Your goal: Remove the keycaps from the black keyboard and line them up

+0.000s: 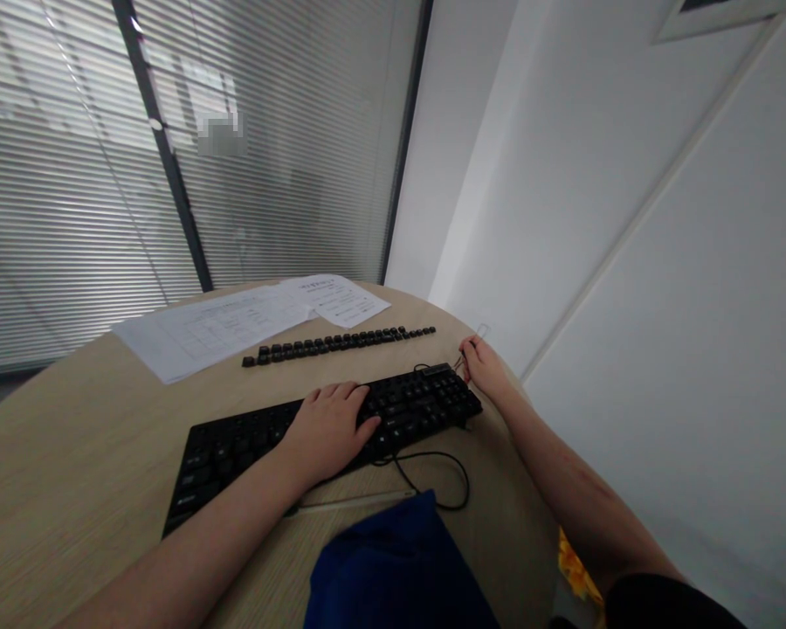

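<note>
Where left hand [331, 428], keyboard [419, 402] underneath.

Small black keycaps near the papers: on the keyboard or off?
Off. The keycaps lie in a long double line on the table, between the papers and the keyboard.

Pale light filters through the slatted blinds [288, 166] at the far left, where 1 dark frame bar [163, 148] slants down across them. Plain white walls [629, 218] fill the right side, with 1 thin raised strip [655, 196] running diagonally. A light wood-grain table [72, 454] with a curved far edge spans the near area.
</note>
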`<action>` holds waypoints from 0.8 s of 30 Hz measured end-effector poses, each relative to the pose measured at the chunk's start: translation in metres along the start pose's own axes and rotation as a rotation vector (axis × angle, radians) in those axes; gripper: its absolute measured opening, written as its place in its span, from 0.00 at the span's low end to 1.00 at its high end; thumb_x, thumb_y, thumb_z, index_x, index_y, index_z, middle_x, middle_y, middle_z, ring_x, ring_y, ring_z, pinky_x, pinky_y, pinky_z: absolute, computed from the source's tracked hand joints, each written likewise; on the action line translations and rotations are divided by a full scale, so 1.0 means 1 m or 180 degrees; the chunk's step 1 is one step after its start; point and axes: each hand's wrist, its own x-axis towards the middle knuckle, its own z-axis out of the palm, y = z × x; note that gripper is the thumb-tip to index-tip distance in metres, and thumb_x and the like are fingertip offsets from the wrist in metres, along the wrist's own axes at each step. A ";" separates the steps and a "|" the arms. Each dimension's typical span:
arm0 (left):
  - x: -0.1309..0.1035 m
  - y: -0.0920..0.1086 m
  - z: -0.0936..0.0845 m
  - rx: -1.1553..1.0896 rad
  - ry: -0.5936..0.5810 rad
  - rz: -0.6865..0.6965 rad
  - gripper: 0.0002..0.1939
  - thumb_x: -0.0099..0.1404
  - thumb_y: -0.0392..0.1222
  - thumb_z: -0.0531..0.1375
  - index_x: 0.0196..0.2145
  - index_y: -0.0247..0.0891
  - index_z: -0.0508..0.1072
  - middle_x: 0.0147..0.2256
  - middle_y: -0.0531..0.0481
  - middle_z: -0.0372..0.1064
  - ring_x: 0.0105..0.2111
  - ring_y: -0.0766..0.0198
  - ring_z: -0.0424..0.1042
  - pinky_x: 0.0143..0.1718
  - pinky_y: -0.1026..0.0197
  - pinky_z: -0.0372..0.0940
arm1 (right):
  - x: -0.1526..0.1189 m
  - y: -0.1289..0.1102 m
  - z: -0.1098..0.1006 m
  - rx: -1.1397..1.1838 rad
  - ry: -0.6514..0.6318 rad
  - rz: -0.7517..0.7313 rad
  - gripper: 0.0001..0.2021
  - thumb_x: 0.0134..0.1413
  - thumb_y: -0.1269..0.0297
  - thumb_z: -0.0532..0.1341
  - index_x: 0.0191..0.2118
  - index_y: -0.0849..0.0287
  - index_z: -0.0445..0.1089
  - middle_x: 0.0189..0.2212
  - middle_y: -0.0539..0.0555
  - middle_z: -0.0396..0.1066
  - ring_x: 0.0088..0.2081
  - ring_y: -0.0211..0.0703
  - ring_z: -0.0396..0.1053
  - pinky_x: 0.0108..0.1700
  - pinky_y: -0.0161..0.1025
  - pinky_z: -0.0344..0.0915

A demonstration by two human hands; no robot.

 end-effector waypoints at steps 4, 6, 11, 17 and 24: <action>0.000 0.001 -0.001 0.0054 -0.0024 0.0009 0.26 0.70 0.54 0.52 0.58 0.36 0.69 0.58 0.38 0.68 0.58 0.45 0.66 0.59 0.44 0.57 | 0.001 0.001 0.000 -0.0017 -0.0026 0.0037 0.12 0.65 0.52 0.50 0.35 0.52 0.60 0.16 0.43 0.61 0.17 0.40 0.63 0.23 0.37 0.61; 0.000 0.001 -0.001 0.0063 -0.0045 0.0006 0.26 0.70 0.54 0.52 0.58 0.36 0.70 0.57 0.39 0.68 0.57 0.45 0.66 0.59 0.44 0.58 | 0.002 0.000 -0.001 -0.0062 -0.0072 0.0047 0.12 0.65 0.53 0.49 0.34 0.52 0.60 0.15 0.42 0.60 0.17 0.40 0.63 0.23 0.37 0.60; 0.000 0.001 -0.001 0.0087 -0.0048 -0.0002 0.27 0.70 0.54 0.52 0.58 0.35 0.69 0.58 0.39 0.68 0.58 0.45 0.66 0.60 0.45 0.57 | 0.002 -0.003 -0.002 -0.0071 -0.0170 0.0187 0.10 0.66 0.56 0.47 0.35 0.53 0.58 0.13 0.41 0.59 0.16 0.40 0.63 0.23 0.36 0.60; 0.000 0.001 -0.002 0.0063 -0.0070 -0.0021 0.26 0.69 0.54 0.52 0.58 0.37 0.69 0.58 0.39 0.68 0.57 0.46 0.66 0.59 0.44 0.57 | 0.001 -0.008 -0.004 -0.0094 -0.0228 0.0215 0.10 0.66 0.58 0.47 0.34 0.52 0.58 0.14 0.42 0.60 0.17 0.41 0.64 0.24 0.37 0.61; 0.001 0.001 -0.001 0.0024 -0.0061 -0.0058 0.26 0.69 0.54 0.52 0.58 0.39 0.69 0.59 0.39 0.67 0.58 0.46 0.65 0.60 0.44 0.56 | -0.001 -0.012 -0.005 -0.0628 -0.0267 -0.0061 0.09 0.66 0.61 0.49 0.34 0.53 0.61 0.16 0.45 0.64 0.22 0.43 0.67 0.31 0.38 0.60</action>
